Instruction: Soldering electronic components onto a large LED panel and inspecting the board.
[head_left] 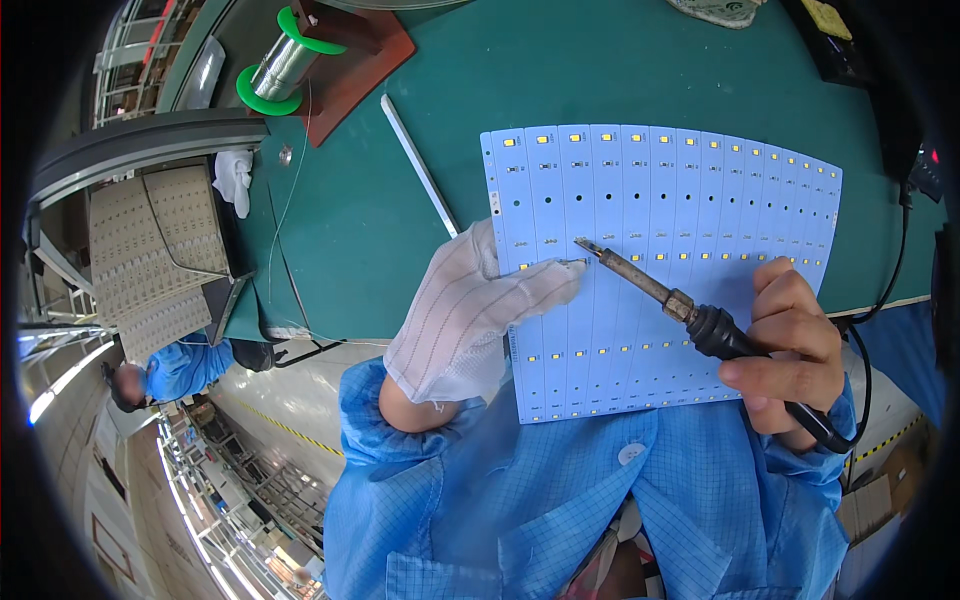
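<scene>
My left hand (458, 312), in a white striped glove, grips the left edge of a white LED circuit board panel (600, 320). Its thumb lies on the panel's face, and the fingers behind are mostly hidden. Rows of small yellow LEDs and narrow strips run across the panel, which is tilted toward me over the table edge. Bare-fingered, my right hand (795, 350) holds a soldering iron (722, 332) by its black handle. The iron's tip points left and sits at a pad just above my left thumb; whether it touches cannot be made out.
A solder wire spool (284, 68) with green flanges stands on a reddish-brown base at the back left, its wire trailing over the green table (360, 220). A white strip (420, 165) lies nearby. Stacked panels (150, 235) fill a rack at left. A black cable (900, 250) hangs right.
</scene>
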Demonstrator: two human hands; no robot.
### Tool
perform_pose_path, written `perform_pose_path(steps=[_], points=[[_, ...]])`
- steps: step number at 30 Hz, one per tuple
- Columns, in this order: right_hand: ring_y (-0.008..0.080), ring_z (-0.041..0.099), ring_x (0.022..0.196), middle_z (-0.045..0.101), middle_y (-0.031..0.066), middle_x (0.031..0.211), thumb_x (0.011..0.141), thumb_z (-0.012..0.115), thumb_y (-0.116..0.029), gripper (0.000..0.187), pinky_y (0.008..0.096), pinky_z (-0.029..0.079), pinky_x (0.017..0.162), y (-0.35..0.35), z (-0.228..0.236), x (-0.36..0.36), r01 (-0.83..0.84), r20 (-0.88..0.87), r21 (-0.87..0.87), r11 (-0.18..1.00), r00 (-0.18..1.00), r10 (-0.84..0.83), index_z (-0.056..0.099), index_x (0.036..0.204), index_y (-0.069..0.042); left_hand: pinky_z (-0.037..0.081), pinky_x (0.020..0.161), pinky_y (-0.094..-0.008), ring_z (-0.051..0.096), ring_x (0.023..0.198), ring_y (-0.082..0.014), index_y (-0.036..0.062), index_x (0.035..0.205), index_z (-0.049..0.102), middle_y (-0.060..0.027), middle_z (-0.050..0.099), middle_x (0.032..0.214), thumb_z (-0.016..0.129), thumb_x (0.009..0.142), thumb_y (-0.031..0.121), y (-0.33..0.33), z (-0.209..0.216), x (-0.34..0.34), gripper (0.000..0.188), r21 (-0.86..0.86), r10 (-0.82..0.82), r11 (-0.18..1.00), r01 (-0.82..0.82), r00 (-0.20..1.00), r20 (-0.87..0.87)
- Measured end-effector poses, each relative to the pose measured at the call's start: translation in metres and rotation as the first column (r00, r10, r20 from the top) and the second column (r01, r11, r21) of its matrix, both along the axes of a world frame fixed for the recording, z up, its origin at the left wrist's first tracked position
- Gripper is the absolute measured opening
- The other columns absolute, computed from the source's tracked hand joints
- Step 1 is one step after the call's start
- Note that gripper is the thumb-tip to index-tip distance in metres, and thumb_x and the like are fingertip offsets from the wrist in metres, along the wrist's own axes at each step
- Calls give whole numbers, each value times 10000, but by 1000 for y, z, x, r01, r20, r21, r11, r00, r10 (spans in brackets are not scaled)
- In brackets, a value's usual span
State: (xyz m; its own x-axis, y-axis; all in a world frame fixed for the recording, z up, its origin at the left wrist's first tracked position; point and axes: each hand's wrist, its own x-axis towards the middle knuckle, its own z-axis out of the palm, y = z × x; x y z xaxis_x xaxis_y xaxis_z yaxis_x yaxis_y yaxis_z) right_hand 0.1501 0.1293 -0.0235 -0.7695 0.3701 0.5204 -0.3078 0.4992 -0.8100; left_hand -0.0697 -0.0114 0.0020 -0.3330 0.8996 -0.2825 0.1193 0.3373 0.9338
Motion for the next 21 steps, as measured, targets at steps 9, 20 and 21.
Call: perform_pose_path(steps=[9,20,21], points=[[178,377,635,439,35,696,827,600,-309,190,366,334,585,7,0,12,26,-100,-217,976,994,-49,619,874,-126,472,674,-274,599,764,-191,-10,985,604,-122,602,911,607,827,126,3,4,2,209,-38,51,998,-47,993,109],[194,406,684,463,57,727,847,556,-311,234,436,387,698,1,-3,13,56,-80,-286,956,993,-82,592,915,-90,473,634,-273,599,684,-176,9,947,614,-104,634,808,614,828,172,8,14,-7,202,-83,-162,984,157,985,-53],[194,406,684,463,57,727,847,556,-311,234,436,387,698,-1,-3,12,54,-79,-283,958,994,-80,592,915,-90,478,637,-269,606,699,-171,9,942,619,-105,638,821,617,826,167,8,14,-7,195,-5,-297,953,304,926,-235]])
